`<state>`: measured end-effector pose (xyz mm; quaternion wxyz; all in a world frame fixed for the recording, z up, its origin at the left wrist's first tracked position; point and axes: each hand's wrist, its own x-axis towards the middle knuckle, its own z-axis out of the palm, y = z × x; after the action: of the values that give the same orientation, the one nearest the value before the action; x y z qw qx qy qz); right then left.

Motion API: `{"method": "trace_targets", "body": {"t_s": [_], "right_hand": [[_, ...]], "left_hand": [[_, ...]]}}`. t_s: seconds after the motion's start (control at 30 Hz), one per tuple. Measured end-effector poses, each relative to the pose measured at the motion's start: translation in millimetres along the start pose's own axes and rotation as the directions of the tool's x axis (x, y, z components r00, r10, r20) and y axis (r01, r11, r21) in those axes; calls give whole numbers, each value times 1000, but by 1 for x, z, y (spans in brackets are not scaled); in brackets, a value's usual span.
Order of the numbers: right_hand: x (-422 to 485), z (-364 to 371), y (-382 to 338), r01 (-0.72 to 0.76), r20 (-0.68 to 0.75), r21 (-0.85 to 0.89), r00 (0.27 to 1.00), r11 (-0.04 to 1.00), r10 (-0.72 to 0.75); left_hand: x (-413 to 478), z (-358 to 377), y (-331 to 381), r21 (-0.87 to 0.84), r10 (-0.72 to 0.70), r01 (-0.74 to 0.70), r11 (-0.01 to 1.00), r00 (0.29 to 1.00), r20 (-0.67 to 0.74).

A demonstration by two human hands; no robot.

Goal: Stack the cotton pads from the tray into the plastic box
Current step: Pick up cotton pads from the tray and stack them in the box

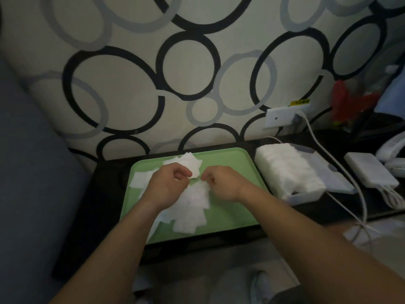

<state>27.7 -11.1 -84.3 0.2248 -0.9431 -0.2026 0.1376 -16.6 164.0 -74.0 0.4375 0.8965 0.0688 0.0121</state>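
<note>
Cotton pads (190, 213) lie loose and overlapping from the near edge of the green tray (236, 216) to its far edge. The tray sits on a dark worktop (105, 194). Over tray middle, left hand (166, 185) has fingers curled, thumb and forefinger pinching a pad's edge. Right hand (223, 185) is close beside it, fingers curled onto the heap; cannot tell if it grips anything. Box (302, 196) is just beside the tray's right edge, pads piled above its rim. Risk: thin pads cling, so a pinch may lift several or shed one short of the box. Adding to that pile could topple it toward the cable (359, 189).
</note>
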Motion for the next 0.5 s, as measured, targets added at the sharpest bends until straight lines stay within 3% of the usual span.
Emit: {"method": "trace_targets", "body": {"t_s": [0.27,0.5], "right_hand": [[26,8,-1,16,176,-157,984,988,11],[30,12,-4,82,171,-109,983,991,-63]], "left_hand": [[3,-35,-35,-53,-40,39,998,999,-11],[0,-47,-43,-99,-43,40,994,999,-29]]}}
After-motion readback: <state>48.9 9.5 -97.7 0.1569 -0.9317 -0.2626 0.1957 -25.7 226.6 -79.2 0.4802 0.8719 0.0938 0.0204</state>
